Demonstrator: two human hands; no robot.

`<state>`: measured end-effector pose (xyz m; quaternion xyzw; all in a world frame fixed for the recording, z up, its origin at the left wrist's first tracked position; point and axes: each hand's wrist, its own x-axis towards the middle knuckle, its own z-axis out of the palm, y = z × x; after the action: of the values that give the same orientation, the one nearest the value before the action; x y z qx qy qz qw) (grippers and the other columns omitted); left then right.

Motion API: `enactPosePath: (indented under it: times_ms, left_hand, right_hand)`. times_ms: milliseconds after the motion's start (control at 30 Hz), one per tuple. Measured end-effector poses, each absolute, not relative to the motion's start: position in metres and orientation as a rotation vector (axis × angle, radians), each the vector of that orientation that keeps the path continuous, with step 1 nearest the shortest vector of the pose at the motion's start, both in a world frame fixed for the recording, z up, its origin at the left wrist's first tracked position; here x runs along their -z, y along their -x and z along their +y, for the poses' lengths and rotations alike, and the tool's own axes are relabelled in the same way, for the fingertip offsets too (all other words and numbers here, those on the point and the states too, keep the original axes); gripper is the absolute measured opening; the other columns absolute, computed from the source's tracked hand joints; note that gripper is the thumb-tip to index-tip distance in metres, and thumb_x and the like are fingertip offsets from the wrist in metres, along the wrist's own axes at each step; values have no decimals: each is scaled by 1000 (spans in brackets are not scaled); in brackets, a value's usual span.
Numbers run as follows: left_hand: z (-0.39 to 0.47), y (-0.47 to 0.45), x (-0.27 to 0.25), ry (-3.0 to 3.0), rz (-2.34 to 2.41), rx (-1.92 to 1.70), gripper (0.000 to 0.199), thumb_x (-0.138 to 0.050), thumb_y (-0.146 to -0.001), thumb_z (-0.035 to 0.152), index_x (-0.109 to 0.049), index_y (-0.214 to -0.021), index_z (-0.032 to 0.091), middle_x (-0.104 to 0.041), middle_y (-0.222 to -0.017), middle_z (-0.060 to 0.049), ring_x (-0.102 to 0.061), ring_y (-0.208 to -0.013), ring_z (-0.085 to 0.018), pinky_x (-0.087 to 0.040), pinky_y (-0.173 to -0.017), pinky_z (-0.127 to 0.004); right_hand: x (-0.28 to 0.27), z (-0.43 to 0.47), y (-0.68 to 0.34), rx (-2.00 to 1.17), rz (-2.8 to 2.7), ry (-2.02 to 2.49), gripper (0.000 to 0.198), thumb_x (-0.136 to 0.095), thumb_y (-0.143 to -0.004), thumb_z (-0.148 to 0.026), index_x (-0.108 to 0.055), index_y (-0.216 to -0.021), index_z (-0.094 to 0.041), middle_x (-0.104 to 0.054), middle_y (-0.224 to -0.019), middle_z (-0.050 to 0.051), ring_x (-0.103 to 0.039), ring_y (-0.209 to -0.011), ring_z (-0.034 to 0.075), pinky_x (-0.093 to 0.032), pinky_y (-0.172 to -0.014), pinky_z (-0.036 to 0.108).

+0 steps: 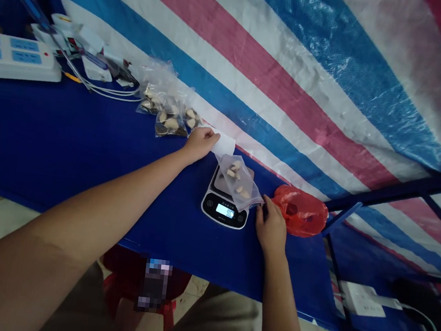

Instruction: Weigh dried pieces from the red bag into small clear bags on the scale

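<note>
A clear zip bag [248,185] with several pale, light-brown pieces [233,171] lies slanted across a black-and-white kitchen scale [211,207]. The scale's lit display [225,210] shows digits too blurred to read surely. My left hand [200,144] is closed in a pinch on a white paper slip [226,146] just behind the scale, beside the bag's far corner. At the bag's zip end, my right hand [272,225] pinches the edge near the scale's right side; its fingertips are partly hidden.
Several filled clear bags [169,122] sit behind my left hand. A crumpled red plastic bag [306,212] lies right of my right hand. At the far left of the blue table [88,140] are a power strip [21,58] and cables. A striped tarp [256,63] rises behind.
</note>
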<state>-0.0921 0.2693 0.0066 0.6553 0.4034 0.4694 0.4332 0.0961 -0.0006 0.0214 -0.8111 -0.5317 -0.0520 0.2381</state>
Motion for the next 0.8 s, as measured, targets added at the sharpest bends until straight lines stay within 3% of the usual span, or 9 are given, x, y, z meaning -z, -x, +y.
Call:
enactPosePath:
  times_ms: [233,367,500,633,700,800]
  left_hand:
    - [269,92,-7,-1626,1003,-1163,29,-59,-83,34,-49,-60,20,-47,-57,2,-44,-61,-14,-31,-60,-30]
    - [269,92,-7,-1638,996,-1163,30,-59,-83,32,-47,-59,20,-46,-58,2,-44,-62,-14,-31,-61,-30]
    - [268,93,-10,-1644,986,-1164,30,-60,-83,31,-48,-58,20,-45,-58,3,-42,-60,-13,-30,-61,-31]
    - [266,93,-13,-1640,988,-1170,29,-60,-82,30,-48,-58,19,-43,-56,3,-40,-58,-13,-28,-60,-30]
    - [265,93,-13,-1639,985,-1168,29,-60,-82,30,-48,-58,19,-43,-55,4,-41,-58,-12,-28,-59,-30]
    - [264,93,-13,-1635,968,-1143,33,-59,-85,35,-48,-58,20,-46,-54,3,-43,-57,-12,-31,-59,-29]
  right_hand:
    - [-24,-30,-81,5,-1241,2239,38,-61,-86,-45,-62,-113,-18,-72,-97,10,-63,-66,19,-52,-68,34]
    - [-44,-47,-93,142,-1067,2236,36,-64,-83,-49,-64,-104,-19,-73,-89,9,-67,-71,21,-51,-67,32]
    - [-77,-42,-134,422,-868,2305,39,-65,-79,-46,-67,-106,-18,-75,-95,11,-68,-72,23,-50,-72,36]
    - [-91,-34,-149,393,-898,2433,31,-64,-79,-45,-70,-95,-19,-75,-93,11,-68,-76,27,-48,-79,41]
    - [-84,-34,-132,304,-861,2316,35,-63,-81,-53,-68,-90,-19,-74,-86,11,-67,-74,26,-49,-75,40]
    - [-68,-31,-88,-151,-832,1991,47,-64,-83,-64,-65,-93,-18,-74,-81,10,-65,-65,22,-50,-60,34]
